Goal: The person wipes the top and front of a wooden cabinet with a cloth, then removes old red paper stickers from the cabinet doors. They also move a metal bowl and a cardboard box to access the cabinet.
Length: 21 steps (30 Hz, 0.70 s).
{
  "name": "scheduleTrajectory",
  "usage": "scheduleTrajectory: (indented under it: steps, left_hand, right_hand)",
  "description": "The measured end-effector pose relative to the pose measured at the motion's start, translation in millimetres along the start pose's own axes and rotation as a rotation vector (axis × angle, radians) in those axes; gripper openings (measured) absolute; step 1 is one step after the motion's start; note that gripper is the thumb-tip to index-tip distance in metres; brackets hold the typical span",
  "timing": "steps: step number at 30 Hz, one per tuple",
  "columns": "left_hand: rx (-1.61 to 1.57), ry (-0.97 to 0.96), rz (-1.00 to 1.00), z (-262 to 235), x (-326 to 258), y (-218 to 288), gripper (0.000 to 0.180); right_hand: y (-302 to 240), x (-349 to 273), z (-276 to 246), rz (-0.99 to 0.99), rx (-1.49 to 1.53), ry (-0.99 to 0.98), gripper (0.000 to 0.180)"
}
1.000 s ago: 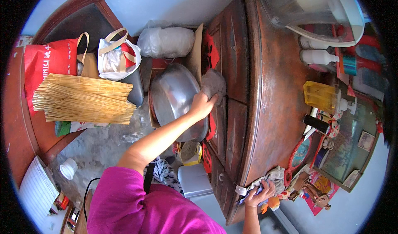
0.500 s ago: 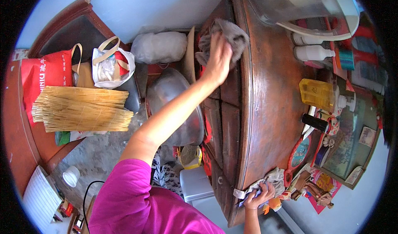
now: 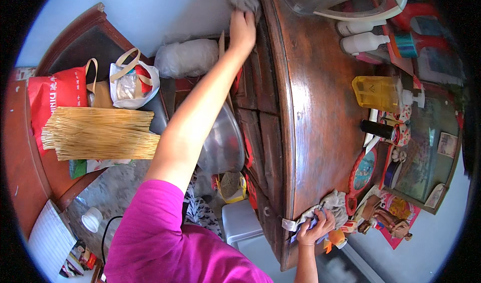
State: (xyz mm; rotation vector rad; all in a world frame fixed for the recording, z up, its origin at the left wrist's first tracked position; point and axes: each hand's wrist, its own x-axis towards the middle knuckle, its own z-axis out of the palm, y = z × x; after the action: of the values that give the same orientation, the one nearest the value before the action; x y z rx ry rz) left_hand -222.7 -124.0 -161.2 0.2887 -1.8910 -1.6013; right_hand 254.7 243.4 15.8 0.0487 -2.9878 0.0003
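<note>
Our left hand has moved farther, clutching a grey cloth by the cabinet; likely wiping, next needing reach. We can't tell whether our right hand grips.

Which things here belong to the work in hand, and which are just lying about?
In use:
- grey cloth, held in the left hand
- crumpled cloth, under the right hand
- wooden cabinet, beneath that crumpled cloth

Lying about:
- red bag
- slatted mats
- metal basin
- yellow pump bottle
- white cup
</note>
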Motion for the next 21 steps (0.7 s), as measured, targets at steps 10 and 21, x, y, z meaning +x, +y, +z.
scheduleTrajectory:
  steps: [10, 21]
  left_hand:
    - [0.107, -0.170, -0.059, -70.9, -209.5, 84.1, 0.028]
    - [-0.466, -0.040, -0.317, -73.2, -163.7, 101.1, 0.056]
  right_hand:
    - [-3.4, 2.0, -1.6, -0.006, 0.013, 0.015, 0.034]
    - [1.6, -1.7, 0.3, -0.016, 0.018, 0.040, 0.035]
